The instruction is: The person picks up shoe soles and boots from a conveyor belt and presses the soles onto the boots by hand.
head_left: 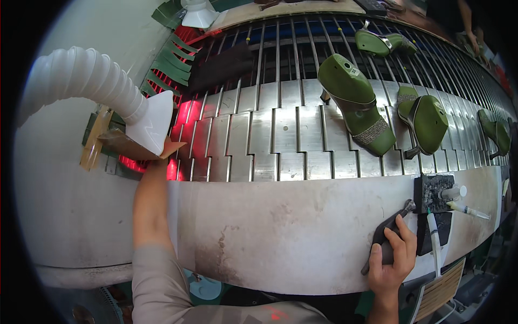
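My right hand (395,251) rests at the right part of the pale work ledge (280,232). Its thumb and fingers are closed around a dark, elongated piece with a shiny metal end (384,232), whose exact kind I cannot make out. My left forearm (152,210) reaches forward on the left. It passes beneath a brown flap (172,147) by the white extraction hood (155,121), so the left hand is hidden. Green shoe lasts carrying strappy heeled sandals, one (353,102) lying sole-down and another (429,124) beside it, are on the metal slat conveyor (286,124).
A ribbed white hose (81,75) feeds the hood, near green strip curtains (170,62) and red light. Right of my hand are a black block (431,189) and syringes (433,232). More sandals on lasts (380,42) lie farther off. Another person's arm (468,27) shows top right.
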`<state>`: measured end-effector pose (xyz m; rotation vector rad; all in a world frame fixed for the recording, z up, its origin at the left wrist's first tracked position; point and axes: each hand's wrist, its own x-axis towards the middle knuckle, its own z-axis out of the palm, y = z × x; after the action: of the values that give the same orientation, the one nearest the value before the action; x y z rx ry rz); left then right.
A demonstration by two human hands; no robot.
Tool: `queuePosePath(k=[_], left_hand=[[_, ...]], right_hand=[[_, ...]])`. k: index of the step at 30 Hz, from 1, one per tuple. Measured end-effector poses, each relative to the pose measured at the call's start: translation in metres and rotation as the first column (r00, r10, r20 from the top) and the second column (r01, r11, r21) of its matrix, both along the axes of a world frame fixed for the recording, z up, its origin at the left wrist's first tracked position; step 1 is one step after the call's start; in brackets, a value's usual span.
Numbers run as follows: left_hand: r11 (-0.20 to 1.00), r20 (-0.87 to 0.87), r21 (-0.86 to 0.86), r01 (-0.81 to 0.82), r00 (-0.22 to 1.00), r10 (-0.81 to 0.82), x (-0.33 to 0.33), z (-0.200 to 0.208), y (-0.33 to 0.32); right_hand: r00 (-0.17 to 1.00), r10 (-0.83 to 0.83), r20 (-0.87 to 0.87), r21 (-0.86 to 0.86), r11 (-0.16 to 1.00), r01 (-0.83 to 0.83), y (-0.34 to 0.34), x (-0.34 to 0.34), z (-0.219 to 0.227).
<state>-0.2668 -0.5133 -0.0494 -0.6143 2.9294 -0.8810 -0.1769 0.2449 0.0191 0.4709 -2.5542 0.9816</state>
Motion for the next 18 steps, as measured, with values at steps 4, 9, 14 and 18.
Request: queuePosePath(k=[4,9,14,18], left_hand=[[0.927,-0.502,0.021,0.375,0.806,-0.314,-0.001,0.001,0.072],[0.685,-0.537,0.433,0.586,0.778,-0.326,-0.023,0.028,0.206],[0.865,-0.474,0.315,0.391,0.854,-0.213,-0.028,0.049,0.292],[0.810,-0.143,0.586,-0.024,0.981,0.133,-0.044,0.082,0.302]], right_hand=[[1.000,-0.019,-0.024,-0.003,1.000,0.019,-0.006,0.002,0.001],[0.993,-0.014,-0.117,-0.011,1.000,0.013,-0.010,0.002,0.001],[0.985,-0.021,-0.174,-0.032,0.999,0.015,-0.011,0.004,-0.003],[0.980,-0.033,-0.196,-0.039,0.999,0.026,-0.011,0.007,-0.005]])
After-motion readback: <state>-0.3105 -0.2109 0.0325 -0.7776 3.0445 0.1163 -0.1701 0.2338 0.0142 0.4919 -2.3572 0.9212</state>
